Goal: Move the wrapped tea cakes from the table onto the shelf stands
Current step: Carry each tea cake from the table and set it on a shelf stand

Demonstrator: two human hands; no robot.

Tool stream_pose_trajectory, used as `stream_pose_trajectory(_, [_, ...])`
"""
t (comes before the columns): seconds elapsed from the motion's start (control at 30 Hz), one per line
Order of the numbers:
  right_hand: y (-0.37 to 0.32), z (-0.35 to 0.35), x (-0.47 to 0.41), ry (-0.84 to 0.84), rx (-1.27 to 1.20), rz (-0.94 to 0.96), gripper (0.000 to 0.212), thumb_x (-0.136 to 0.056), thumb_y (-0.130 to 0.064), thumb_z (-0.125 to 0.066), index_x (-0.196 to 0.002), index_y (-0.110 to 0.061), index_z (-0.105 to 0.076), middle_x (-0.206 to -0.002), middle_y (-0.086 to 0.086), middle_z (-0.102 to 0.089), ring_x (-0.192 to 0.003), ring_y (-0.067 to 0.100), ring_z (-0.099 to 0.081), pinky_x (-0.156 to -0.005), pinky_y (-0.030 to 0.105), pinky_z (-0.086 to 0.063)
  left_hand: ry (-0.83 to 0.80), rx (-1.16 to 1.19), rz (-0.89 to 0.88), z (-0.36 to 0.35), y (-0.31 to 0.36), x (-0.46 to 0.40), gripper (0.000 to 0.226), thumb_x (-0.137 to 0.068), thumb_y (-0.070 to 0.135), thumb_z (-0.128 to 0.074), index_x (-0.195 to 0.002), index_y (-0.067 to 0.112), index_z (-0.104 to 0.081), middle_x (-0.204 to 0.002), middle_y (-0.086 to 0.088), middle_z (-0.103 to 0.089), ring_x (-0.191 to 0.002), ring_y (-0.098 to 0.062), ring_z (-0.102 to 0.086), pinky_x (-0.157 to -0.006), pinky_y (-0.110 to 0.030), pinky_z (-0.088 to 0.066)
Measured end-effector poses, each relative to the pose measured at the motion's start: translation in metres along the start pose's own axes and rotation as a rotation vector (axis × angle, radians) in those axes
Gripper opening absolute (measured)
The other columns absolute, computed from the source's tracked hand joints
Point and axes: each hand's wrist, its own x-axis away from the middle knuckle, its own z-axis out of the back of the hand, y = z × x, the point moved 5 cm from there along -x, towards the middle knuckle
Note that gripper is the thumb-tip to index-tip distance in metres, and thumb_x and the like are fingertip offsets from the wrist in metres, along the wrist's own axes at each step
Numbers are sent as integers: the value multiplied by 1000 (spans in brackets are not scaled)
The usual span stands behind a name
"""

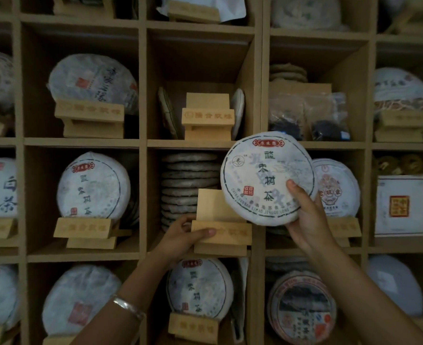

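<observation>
While the left hand (pixel 184 234) curls round the side of an empty wooden stand (pixel 220 231), thumb laid across its front lip, the right hand (pixel 307 221) grips a wrapped tea cake (pixel 267 176) by its lower right edge, thumb on the face, fingers hidden behind. A silver bangle (pixel 128 307) sits on the left wrist. That cake is up in the air, face-on, just above and right of the stand, not seated on it: a flat round disc in thin, creased white paper, with a red cartouche at the top, a small green round logo at upper left, a column of big dark characters down the middle, a red seal at lower left, and a dashed ring with Latin lettering along the bottom that starts "CHINA YUNNAN"; the rest is too blurred to read. The stand is pale blond wood, stepped, with characters stamped into its front bar, illegible here. Behind it in the same cubby, a stack of bare brown cakes (pixel 189 185), rough-edged. Farther back, the wooden grid shelf (pixel 257 95): a matching-label cake on its stand (pixel 93 186) one cubby left, another below (pixel 200 287), and a second empty stand (pixel 208 115) in the cubby above.
</observation>
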Motion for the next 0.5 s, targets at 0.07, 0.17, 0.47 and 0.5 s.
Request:
stream_pose_trajectory(0.07, [-4,-4,2,-4,-10,-5,52,-91,-10,-60,-142,-17,-48,-133,9,-63,-122,26,-61,-95,49,-53,-25,10,-6,-1,7,11,70,-51,35,-90,-114,22,-62,-100,0,-71,-78,-6,-72,-56,-17,-54])
stream_pose_trajectory(0.17, [-9,-11,6,-9,-33,-18,50,-93,-8,-59,-141,-17,-49,-133,9,-63,-123,27,-60,-96,50,-52,-74,13,-12,-3,19,26,68,-52,33,-89,-113,18,-62,-90,4,-74,-73,-3,-72,-55,-19,-54])
stream_pose_trajectory(0.47, [-31,-37,22,-48,-68,12,50,-91,-7,-61,-139,-17,-51,-131,8,-65,-117,23,-64,-86,43,-59,-216,-33,-41,-23,52,64,65,-54,34,-90,-110,21,-61,-81,17,-75,-75,-2,-73,-58,-18,-55])
stream_pose_trajectory(0.5, [-33,-39,23,-46,-59,16,50,-91,-7,-62,-139,-17,-50,-131,8,-65,-117,24,-64,-86,44,-59,-216,-25,-46,-25,55,66,67,-53,34,-90,-111,21,-61,-81,17,-75,-74,-1,-72,-57,-18,-55])
